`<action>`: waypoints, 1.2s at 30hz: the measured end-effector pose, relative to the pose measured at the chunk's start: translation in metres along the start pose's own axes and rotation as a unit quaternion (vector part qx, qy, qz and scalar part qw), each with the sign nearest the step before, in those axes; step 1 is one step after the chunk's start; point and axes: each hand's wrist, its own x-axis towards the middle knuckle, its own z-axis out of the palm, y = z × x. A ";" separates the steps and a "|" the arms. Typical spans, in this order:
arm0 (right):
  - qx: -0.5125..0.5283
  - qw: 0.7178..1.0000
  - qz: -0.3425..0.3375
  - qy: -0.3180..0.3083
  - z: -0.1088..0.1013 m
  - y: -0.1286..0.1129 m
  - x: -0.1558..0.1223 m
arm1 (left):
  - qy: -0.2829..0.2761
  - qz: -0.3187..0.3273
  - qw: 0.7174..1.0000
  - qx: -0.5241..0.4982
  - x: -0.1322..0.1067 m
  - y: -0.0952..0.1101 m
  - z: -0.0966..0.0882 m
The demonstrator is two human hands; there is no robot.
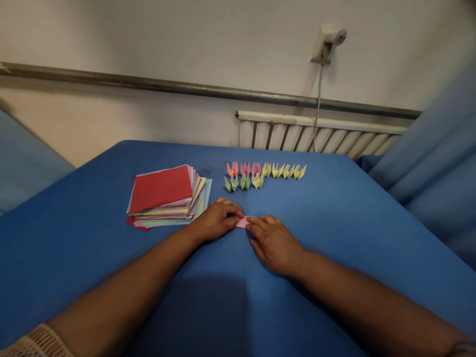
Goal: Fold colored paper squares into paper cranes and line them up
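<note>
A small pink folded paper [242, 222] lies on the blue table [334, 233] between my two hands. My left hand [217, 218] rests on the table with its fingers curled and fingertips pressed on the paper's left end. My right hand [273, 240] lies to the right, fingers bent, its fingertips on the paper's right end. Most of the paper is hidden under the fingers.
A stack of coloured square papers [165, 197] with a red sheet on top lies left of my left hand. Two rows of several small folded paper pieces [260, 174] in pink, yellow and green stand behind. A radiator [316, 134] and wall rail lie beyond the table.
</note>
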 end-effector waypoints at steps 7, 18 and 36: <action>-0.010 1.000 0.005 -0.010 -0.002 0.000 0.001 | -0.005 0.006 1.000 0.011 -0.002 -0.002 -0.006; 0.023 1.000 0.010 -0.015 -0.003 0.006 0.003 | -0.050 0.083 0.994 0.056 -0.006 0.003 -0.008; 0.056 0.998 0.007 0.013 0.000 0.010 0.004 | -0.048 0.091 0.981 0.161 -0.007 0.016 -0.003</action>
